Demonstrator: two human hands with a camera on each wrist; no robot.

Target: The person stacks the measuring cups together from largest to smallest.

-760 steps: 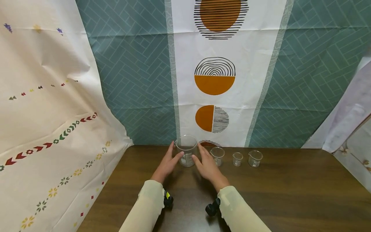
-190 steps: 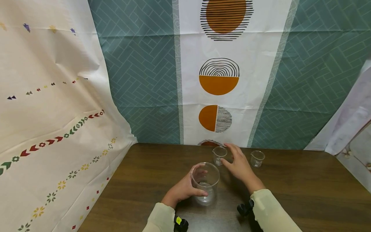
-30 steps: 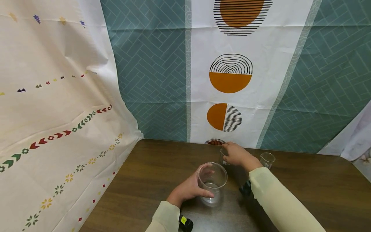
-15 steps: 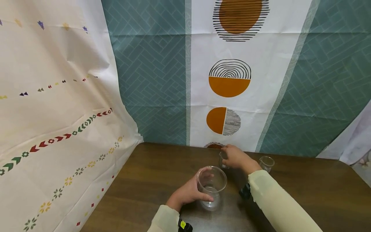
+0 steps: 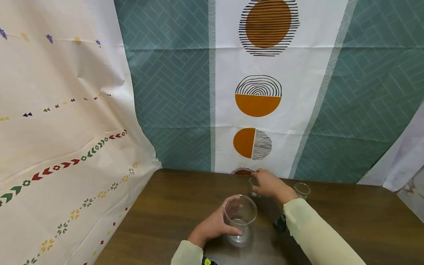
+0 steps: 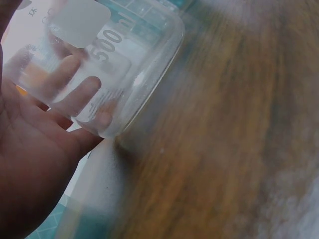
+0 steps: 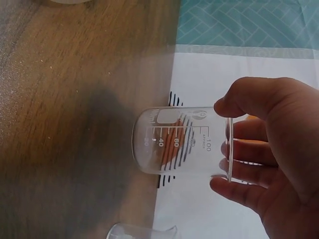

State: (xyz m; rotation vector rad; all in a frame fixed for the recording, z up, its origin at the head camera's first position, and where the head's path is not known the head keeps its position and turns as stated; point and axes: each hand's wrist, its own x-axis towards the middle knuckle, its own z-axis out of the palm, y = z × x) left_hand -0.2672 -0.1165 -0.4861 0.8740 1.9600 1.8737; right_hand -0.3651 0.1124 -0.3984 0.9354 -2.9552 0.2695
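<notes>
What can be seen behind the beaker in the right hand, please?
Through the clear beaker, a striped orange-brown motif on the white cloth shows. The right hand covers whatever lies behind its palm and fingers.

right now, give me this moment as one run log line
left hand: grips large beaker | right hand: grips smaller beaker near the top | third beaker: on table, right of right hand

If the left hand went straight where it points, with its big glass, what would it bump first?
Probably the 100 ml beaker in the right hand, hit by the 500 ml beaker the left hand holds; depth is unclear.
</notes>
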